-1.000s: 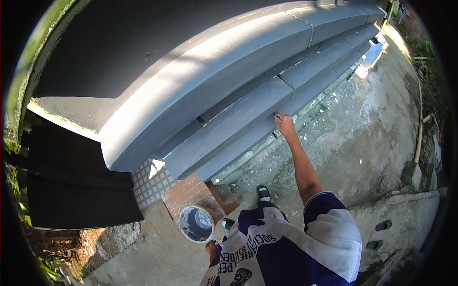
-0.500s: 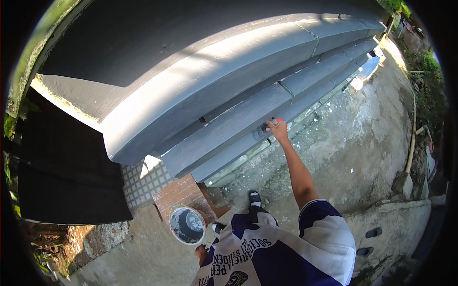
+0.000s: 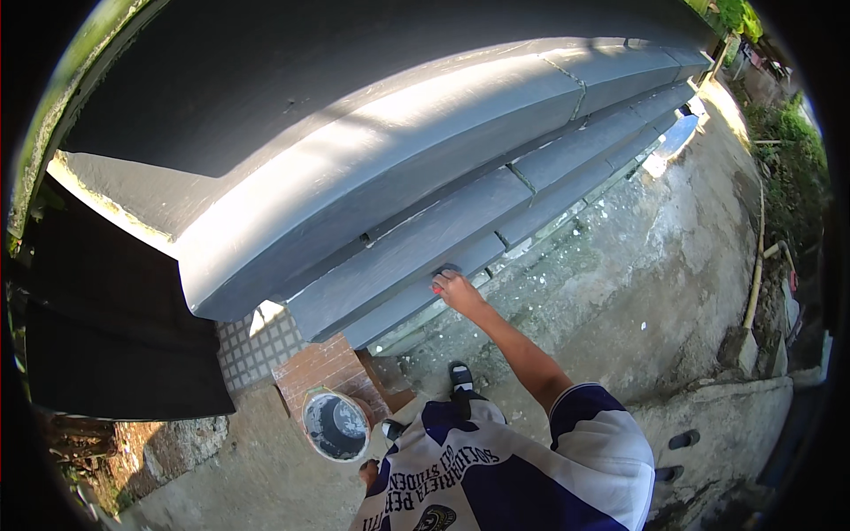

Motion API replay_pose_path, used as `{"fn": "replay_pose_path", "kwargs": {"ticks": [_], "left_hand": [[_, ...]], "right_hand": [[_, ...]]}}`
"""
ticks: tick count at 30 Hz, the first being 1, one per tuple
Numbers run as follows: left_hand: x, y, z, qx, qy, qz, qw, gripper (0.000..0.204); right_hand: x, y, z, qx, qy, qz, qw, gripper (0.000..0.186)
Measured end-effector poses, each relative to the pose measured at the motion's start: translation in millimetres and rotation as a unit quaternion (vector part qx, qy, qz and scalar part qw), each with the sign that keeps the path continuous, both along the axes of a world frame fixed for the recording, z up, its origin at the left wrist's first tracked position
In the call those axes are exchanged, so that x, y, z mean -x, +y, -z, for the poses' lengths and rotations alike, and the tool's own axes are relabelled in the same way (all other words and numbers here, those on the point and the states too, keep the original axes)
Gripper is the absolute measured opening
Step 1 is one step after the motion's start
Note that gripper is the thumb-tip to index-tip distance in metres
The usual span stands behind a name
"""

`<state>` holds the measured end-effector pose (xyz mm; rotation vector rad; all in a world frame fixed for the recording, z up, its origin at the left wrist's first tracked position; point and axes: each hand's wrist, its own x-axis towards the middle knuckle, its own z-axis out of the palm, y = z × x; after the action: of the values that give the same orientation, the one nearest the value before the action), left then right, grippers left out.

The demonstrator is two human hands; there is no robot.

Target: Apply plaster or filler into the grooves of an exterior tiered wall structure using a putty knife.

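Observation:
My right hand grips a paintbrush with a red handle, its dark head against the lower tier of grey-painted curved steps. My left hand is low beside my shirt, its fingers curled and partly hidden, just below a bucket; whether anything is in them I cannot make out. The bucket has dark grey paint inside and a pale coated rim, and stands at the edge of a brown tiled slab by the end of the steps.
A checked tile patch lies left of the slab, beside a black sheet. Speckled concrete ground runs along the steps. At the right are a leaning bamboo pole, plants and a low concrete edge with two holes.
My right hand has moved down and left along the lower step, with the brush's red handle now in view. My left hand has moved slightly down and left in the picture.

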<state>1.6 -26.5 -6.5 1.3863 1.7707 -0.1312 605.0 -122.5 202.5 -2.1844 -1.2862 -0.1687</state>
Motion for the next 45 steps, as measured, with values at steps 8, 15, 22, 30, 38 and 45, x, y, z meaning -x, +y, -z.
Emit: {"fn": "replay_pose_path", "kwargs": {"ticks": [8, 15, 22, 30, 38, 45], "left_hand": [[-3.0, 27.9, 20.1, 0.061, -0.108, -0.032, 0.992, 0.028], [-8.4, 56.1, -2.2, 0.182, -0.124, -0.037, 0.975, 0.024], [-38.3, 44.6, -32.6, 0.097, -0.159, -0.067, 0.980, 0.024], [-28.9, 18.3, -20.3, 0.027, -0.174, -0.110, 0.978, 0.025], [-14.5, -2.7, -69.7, -0.007, -0.124, -0.047, 0.991, 0.029], [60.2, -4.5, 21.0, -0.059, -0.043, 0.013, 0.997, 0.025]], "right_hand": [[-95.0, -65.6, -10.9, -0.271, 0.310, 0.339, 0.846, 0.022], [-95.2, -71.8, -32.9, -0.033, 0.005, 0.193, 0.981, 0.013], [62.7, 6.1, -14.2, -0.091, 0.071, 0.026, 0.993, 0.010], [-1.1, -28.4, -2.5, -0.347, 0.381, 0.271, 0.813, 0.019], [-57.7, -76.2, -27.3, -0.146, -0.077, 0.297, 0.941, 0.014], [135.8, 66.5, -12.8, -0.195, 0.063, 0.062, 0.977, 0.016]]}}
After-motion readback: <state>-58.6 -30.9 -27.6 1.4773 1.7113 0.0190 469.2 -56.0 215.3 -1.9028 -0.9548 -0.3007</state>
